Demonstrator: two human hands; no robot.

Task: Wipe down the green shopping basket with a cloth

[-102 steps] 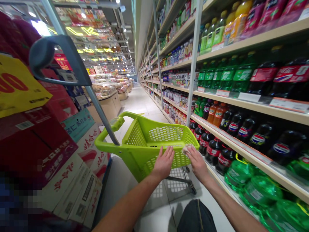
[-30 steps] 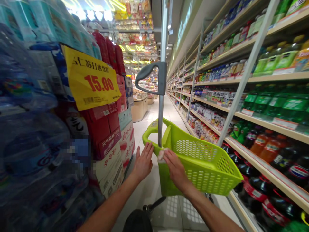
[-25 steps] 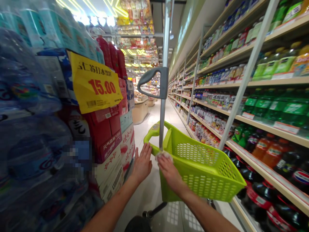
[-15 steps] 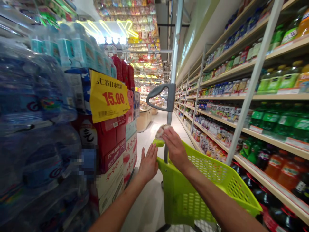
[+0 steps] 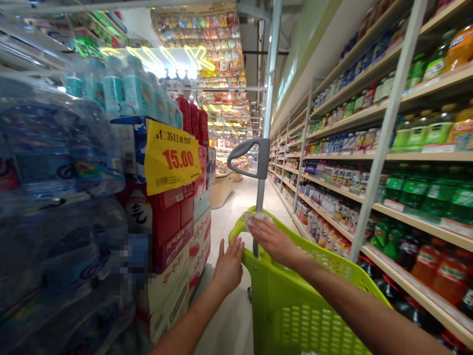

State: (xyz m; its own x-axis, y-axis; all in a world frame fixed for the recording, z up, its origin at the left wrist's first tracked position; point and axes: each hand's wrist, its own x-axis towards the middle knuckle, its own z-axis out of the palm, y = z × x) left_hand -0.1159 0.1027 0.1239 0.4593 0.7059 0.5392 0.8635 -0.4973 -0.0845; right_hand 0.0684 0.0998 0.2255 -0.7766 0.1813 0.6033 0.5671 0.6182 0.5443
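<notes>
A lime-green shopping cart point(image 5: 295, 301) stands in front of me, its handle end towards me. My right hand point(image 5: 271, 239) presses a crumpled whitish cloth point(image 5: 254, 218) onto the cart's top rim, just by the metal pole; part of the cloth is hidden under the fingers. My left hand point(image 5: 229, 264) rests against the left side of the handle with fingers stretched out and thumb apart, nothing in it. Rising from the cart, the metal pole point(image 5: 260, 197) carries a grey looped grip point(image 5: 251, 158) above both hands.
Stacked drink cartons point(image 5: 172, 236) and wrapped water bottles point(image 5: 66, 158) line the left side, with a yellow price sign point(image 5: 173, 158) on them. Along the right run shelves of bottled drinks point(image 5: 424, 187), close beside the cart. The pale aisle floor point(image 5: 240, 197) stretches ahead.
My right hand has shifted with the cloth from the left corner of the handle rightward along the rim, past the pole. My left hand stays at the handle; the view has tilted slightly.
</notes>
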